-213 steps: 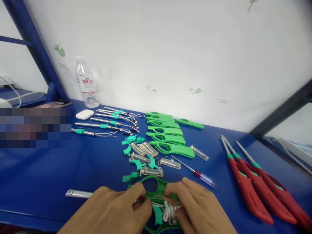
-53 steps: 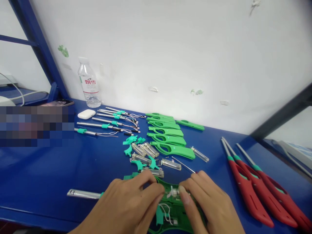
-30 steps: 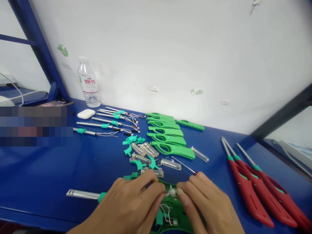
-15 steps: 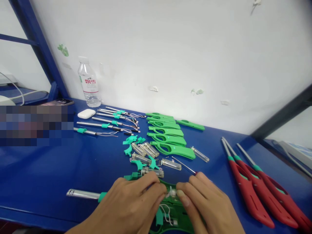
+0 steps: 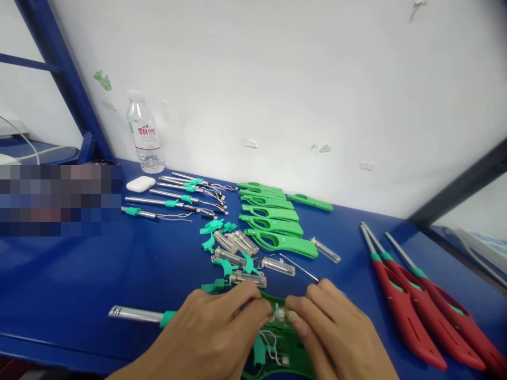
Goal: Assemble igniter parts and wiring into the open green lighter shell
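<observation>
Both hands work over an opened green lighter handle shell (image 5: 285,345) at the front of the desk. Between my fingertips sits the whitish valve end of a clear fuel tank (image 5: 280,314). My left hand (image 5: 216,330) pinches close to its left side; what its fingertips hold is mostly hidden. From the right, my right hand (image 5: 335,330) grips the tank, covering most of it. White wires (image 5: 273,340) and a teal trigger (image 5: 259,350) lie inside the shell. Left of my left hand a metal lighter tube (image 5: 134,314) sticks out.
Loose clear tanks (image 5: 278,266) and teal triggers (image 5: 225,267) lie just beyond my hands, near a thin screwdriver (image 5: 299,265). Several green shells (image 5: 273,226) and wired metal tubes (image 5: 166,202) line the back. Red lighters (image 5: 412,311) lie right. A water bottle (image 5: 146,137) stands back left.
Hardly anything differs. My right fingertips have shifted very slightly to the left against the valve end, and my left hand stays in place.
</observation>
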